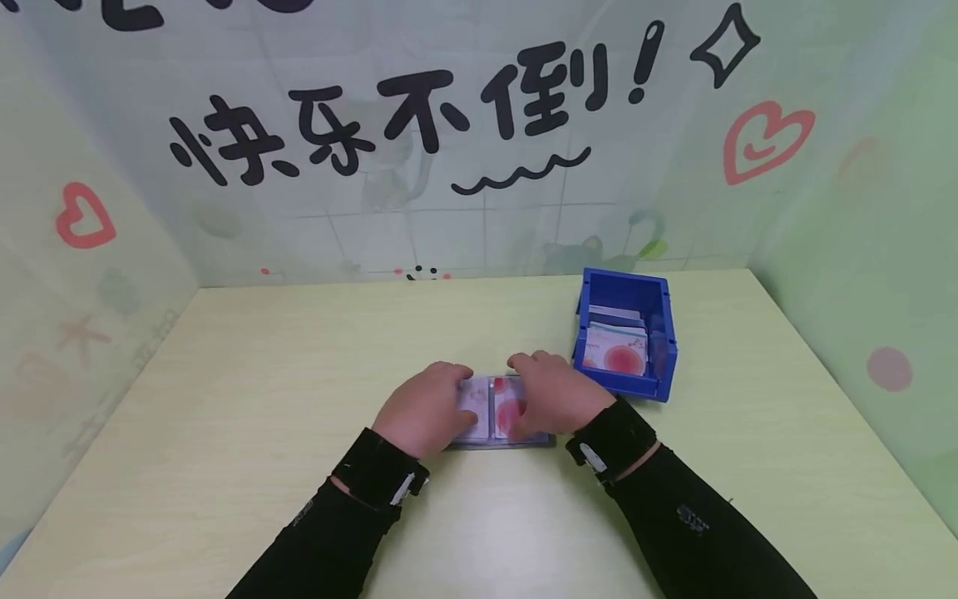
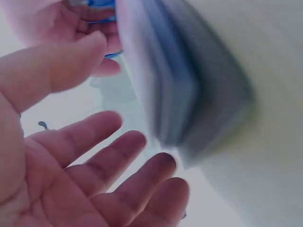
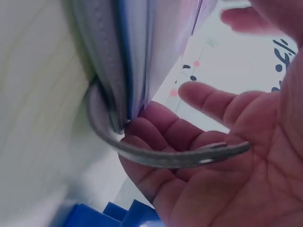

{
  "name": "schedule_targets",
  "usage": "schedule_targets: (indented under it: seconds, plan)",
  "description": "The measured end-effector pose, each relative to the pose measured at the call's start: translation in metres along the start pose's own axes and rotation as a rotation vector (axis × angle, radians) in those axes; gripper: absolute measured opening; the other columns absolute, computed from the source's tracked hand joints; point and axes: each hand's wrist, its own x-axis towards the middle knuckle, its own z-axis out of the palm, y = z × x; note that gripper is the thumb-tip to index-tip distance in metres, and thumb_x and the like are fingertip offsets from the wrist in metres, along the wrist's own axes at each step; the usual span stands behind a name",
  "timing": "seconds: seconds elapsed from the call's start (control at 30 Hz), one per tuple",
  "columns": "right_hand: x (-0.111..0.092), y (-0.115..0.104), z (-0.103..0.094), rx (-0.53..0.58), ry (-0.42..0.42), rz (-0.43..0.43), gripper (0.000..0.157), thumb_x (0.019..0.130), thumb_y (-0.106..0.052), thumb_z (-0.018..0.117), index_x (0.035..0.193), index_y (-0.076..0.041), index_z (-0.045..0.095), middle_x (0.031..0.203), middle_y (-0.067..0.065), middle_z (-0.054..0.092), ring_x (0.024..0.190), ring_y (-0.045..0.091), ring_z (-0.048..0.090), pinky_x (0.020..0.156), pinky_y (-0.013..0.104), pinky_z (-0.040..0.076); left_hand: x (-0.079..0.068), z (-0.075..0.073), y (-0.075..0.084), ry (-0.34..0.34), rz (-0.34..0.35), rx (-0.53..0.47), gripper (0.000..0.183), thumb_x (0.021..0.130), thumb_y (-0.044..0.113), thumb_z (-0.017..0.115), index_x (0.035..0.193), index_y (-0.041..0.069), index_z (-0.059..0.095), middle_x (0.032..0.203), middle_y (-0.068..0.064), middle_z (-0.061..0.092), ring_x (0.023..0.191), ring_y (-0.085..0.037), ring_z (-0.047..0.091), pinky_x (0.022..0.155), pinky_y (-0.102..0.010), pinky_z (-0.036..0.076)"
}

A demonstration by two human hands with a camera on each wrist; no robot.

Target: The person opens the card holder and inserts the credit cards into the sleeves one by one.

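A small card album (image 1: 490, 444) lies spread on the table between both hands, pink and white cards showing on its two sides. Its cover is grey, with a curved strap (image 3: 165, 160) at the right end. My left hand (image 1: 423, 409) is at the album's left side; in the left wrist view its fingers are loosely spread, with no grip on the pages. My right hand (image 1: 560, 391) is at the other side, fingertips right at the album's edge and thumb apart from the fingers. The strap passes in front of that hand's fingers in the right wrist view.
Just beyond my right hand stands a blue plastic bin (image 1: 664, 358) holding several cards (image 1: 609, 348) with pink circles. A printed cloth backdrop (image 1: 479, 241) rises behind the pale wooden table (image 1: 299, 366), with side panels left and right.
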Motion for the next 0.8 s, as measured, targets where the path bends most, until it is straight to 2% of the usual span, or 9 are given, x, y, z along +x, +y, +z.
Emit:
schedule_targets:
  seconds: [0.13, 0.4, 0.6, 0.7, 0.8]
  plan:
    - [-0.002, -0.0013, 0.0018, -0.022, 0.009, -0.01, 0.095, 0.074, -0.04, 0.096, 0.152, -0.011, 0.049, 0.132, 0.011, 0.061, 0.116, 0.026, 0.057, 0.104, 0.044, 0.056, 0.0009, 0.0032, -0.0043, -0.029, -0.001, 0.024, 0.052, 0.091, 0.024, 0.083, 0.136, 0.004, 0.068, 0.135, -0.012, 0.068, 0.11, -0.024, 0.065, 0.106, -0.042, 0.055]
    - [-0.0041, -0.0067, 0.0007, -0.068, 0.048, -0.016, 0.085, 0.077, -0.034, 0.094, 0.147, -0.009, 0.053, 0.121, 0.01, 0.063, 0.104, 0.025, 0.06, 0.1, 0.042, 0.057, 0.0019, 0.0065, -0.0089, -0.017, 0.015, 0.069, 0.048, 0.09, 0.027, 0.083, 0.132, 0.005, 0.071, 0.137, -0.012, 0.067, 0.109, -0.024, 0.066, 0.103, -0.04, 0.056]
    - [-0.004, -0.0082, -0.0001, -0.087, 0.063, -0.031, 0.082, 0.077, -0.034, 0.094, 0.144, -0.009, 0.055, 0.127, 0.012, 0.062, 0.112, 0.027, 0.056, 0.105, 0.044, 0.054, 0.0005, 0.0059, -0.0092, -0.013, 0.021, 0.084, 0.05, 0.09, 0.029, 0.083, 0.132, 0.005, 0.071, 0.138, -0.012, 0.066, 0.112, -0.025, 0.068, 0.104, -0.041, 0.056]
    - [-0.0012, -0.0061, -0.0001, -0.036, 0.051, -0.028, 0.076, 0.081, -0.03, 0.09, 0.145, -0.008, 0.054, 0.129, 0.012, 0.06, 0.112, 0.026, 0.057, 0.105, 0.043, 0.054, 0.0, 0.006, -0.0098, -0.011, 0.026, 0.088, 0.051, 0.09, 0.03, 0.083, 0.133, 0.005, 0.07, 0.139, -0.012, 0.066, 0.116, -0.026, 0.068, 0.105, -0.042, 0.056]
    - [0.0022, -0.0027, -0.0011, 0.073, 0.039, -0.004, 0.064, 0.09, -0.022, 0.081, 0.145, -0.008, 0.053, 0.131, 0.013, 0.06, 0.111, 0.025, 0.057, 0.104, 0.041, 0.055, -0.0003, 0.0061, -0.0103, -0.014, 0.029, 0.092, 0.052, 0.09, 0.031, 0.083, 0.134, 0.005, 0.07, 0.14, -0.012, 0.065, 0.12, -0.027, 0.068, 0.106, -0.042, 0.056]
